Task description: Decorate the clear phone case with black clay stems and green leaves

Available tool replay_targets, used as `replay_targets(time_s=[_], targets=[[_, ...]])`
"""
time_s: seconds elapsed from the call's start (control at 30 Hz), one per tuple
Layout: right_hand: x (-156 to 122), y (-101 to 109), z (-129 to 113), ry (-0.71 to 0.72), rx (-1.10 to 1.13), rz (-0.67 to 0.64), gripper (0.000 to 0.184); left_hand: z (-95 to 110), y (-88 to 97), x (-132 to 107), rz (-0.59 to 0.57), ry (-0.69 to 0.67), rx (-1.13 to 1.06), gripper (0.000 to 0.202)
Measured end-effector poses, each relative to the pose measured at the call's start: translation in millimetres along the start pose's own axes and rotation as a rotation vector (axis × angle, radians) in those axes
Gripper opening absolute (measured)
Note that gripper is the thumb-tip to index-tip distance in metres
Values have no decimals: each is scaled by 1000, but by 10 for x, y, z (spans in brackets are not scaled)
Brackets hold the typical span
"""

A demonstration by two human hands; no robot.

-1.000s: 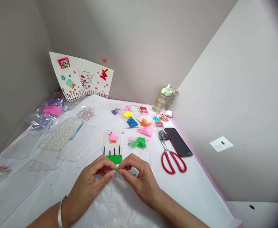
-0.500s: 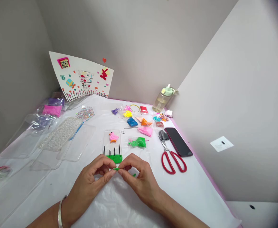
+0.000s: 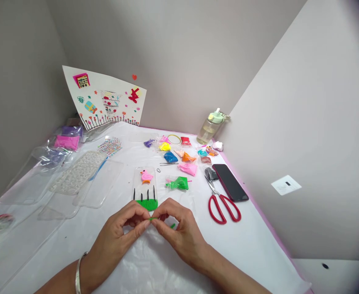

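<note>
Between the fingertips of my left hand (image 3: 126, 228) and my right hand (image 3: 178, 228) is a small piece of green clay (image 3: 151, 219), pinched from both sides. Another bit of green clay (image 3: 173, 226) shows beside my right fingers, partly hidden by them. Just beyond my hands lies a clear phone case (image 3: 139, 179) bearing a pink clay duck (image 3: 146, 176), upright black clay strips (image 3: 148, 195) and a band of green clay grass (image 3: 149, 204). To its right is a packet of green clay (image 3: 182, 183).
Red-handled scissors (image 3: 224, 208) and a phone (image 3: 230, 182) lie to the right. Several coloured clay packets (image 3: 187, 168) are spread behind, near a water bottle (image 3: 209, 128). Clear cases (image 3: 99, 190) and a rhinestone sheet (image 3: 110, 146) lie left. A decorated drawing (image 3: 106, 100) leans on the wall.
The green clay between my fingertips looks slightly thinner. Both hands have stayed almost in place, and the things on the table have not moved.
</note>
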State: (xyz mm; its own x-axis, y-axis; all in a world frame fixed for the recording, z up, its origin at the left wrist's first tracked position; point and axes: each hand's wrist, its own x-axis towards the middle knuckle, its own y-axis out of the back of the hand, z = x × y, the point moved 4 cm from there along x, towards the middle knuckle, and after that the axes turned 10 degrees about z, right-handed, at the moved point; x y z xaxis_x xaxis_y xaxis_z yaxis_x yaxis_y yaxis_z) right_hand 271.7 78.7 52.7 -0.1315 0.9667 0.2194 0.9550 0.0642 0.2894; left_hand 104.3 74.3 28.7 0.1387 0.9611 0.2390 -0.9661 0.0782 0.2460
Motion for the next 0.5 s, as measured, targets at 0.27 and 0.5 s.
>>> replay_targets(time_s=[0.27, 0.5], targets=[[40, -6, 101, -305, 222, -60, 5, 52, 25, -81, 83, -356, 193, 24], [32, -32, 154, -353, 292, -97, 12, 65, 36, -59, 71, -423, 232, 20]])
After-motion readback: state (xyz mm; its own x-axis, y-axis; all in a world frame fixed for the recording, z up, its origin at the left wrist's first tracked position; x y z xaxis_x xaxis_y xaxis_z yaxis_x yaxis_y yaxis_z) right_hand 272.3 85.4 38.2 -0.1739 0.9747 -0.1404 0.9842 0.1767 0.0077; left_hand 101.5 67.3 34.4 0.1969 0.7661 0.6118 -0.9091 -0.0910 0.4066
